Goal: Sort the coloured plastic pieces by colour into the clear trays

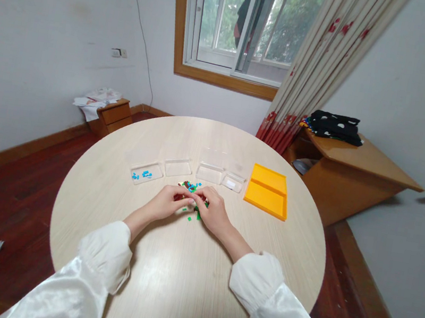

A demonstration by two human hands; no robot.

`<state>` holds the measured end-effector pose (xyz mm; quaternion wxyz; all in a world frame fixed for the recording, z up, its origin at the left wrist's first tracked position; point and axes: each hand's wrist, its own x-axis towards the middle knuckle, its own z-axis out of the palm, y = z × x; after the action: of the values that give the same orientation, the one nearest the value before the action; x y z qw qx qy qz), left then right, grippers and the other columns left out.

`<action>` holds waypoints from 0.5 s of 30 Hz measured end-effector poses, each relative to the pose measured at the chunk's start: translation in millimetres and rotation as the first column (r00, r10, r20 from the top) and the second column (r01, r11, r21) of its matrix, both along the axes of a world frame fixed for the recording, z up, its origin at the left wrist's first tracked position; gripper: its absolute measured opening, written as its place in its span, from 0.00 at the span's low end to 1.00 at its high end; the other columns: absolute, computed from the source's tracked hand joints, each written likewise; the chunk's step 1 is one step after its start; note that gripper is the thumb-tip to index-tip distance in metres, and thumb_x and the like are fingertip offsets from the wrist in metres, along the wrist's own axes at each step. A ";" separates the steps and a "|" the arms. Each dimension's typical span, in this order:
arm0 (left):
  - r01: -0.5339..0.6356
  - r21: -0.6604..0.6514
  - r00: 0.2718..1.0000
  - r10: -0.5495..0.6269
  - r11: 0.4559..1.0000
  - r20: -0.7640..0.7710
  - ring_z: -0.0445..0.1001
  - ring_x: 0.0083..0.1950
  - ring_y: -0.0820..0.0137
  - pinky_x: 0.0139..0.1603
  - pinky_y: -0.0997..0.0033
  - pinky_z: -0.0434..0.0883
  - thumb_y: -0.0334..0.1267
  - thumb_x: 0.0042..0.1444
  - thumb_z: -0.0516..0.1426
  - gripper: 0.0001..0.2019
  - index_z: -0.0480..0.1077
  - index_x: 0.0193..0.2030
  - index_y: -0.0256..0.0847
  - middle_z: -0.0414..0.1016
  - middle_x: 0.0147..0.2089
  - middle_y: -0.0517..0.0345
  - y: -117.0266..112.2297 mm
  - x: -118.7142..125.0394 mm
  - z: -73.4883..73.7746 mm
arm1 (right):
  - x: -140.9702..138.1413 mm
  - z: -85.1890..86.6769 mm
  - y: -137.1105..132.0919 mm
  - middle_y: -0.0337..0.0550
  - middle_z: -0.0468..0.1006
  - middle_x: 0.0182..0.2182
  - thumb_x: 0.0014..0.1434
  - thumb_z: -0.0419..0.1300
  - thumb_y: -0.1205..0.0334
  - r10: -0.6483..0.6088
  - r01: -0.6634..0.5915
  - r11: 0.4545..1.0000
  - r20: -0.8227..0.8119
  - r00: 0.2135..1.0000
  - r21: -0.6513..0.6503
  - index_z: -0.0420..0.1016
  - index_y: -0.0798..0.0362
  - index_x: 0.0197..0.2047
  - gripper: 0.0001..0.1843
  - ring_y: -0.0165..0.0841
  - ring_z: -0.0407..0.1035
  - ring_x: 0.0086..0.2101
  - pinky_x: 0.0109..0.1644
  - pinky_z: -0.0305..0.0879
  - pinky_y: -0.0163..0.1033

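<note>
- White sleeves [68, 276] are filling the lower left and lower right of the frame.
- Small coloured pieces [191, 187] are lying loosely scattered at the frame's centre, partly hidden by the hands; they are looking light, stiff and plastic-like, probably hard to break but prone to skidding, so pinching opposite edges with the fingertips is seeming best.
- Left hand [167, 200] and right hand [210, 210] are curling half closed, fingertips meeting above them; whether either is pinching one, I cannot tell.
- Transparent boxes [156, 171] are standing in a row just above centre, their low walls limiting movement there; the leftmost is holding blue pieces [147, 174].
- Yellow case [270, 177] is lying open, right of centre.
- Table [181, 304] is offering room lower centre, its curved edges running well apart from the hands.
</note>
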<state>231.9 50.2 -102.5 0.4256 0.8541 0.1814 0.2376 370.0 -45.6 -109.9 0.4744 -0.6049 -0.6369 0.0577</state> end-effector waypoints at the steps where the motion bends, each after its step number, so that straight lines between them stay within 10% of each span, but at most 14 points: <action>1: 0.015 -0.015 1.000 -0.015 1.000 -0.006 0.67 0.29 0.73 0.31 0.74 0.62 0.41 0.54 0.55 0.12 0.77 0.36 0.36 0.77 0.30 0.55 -0.8 0.4 -0.8 | -0.8 -0.4 0.3 0.41 0.73 0.28 0.60 0.54 0.65 0.016 -0.016 1.000 0.006 1.000 0.019 0.71 0.52 0.31 0.07 0.31 0.66 0.33 0.38 0.61 0.36; 9: -0.014 -0.056 1.000 0.015 0.998 0.017 0.70 0.31 0.71 0.33 0.73 0.65 0.42 0.55 0.53 0.14 0.76 0.34 0.35 0.77 0.31 0.53 3.0 -1.9 -2.0 | 3.9 -3.2 1.0 0.41 0.76 0.29 0.60 0.55 0.66 0.022 -0.023 0.999 0.031 0.999 0.047 0.75 0.51 0.33 0.07 0.32 0.66 0.34 0.39 0.61 0.37; 15: -0.459 0.031 0.885 0.454 0.888 0.103 0.73 0.34 0.67 0.36 0.70 0.67 0.42 0.55 0.50 0.14 0.74 0.33 0.36 0.77 0.31 0.53 27.7 -10.2 -2.1 | 16.8 -12.0 -0.1 0.44 0.77 0.33 0.57 0.55 0.71 -0.175 0.193 0.976 0.162 0.971 -0.104 0.75 0.54 0.36 0.08 0.35 0.66 0.36 0.43 0.60 0.40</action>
<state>221.7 77.8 -104.5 0.3422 0.7867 0.3507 0.3756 386.8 -45.7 -121.9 0.3909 -0.6913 -0.6077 0.0049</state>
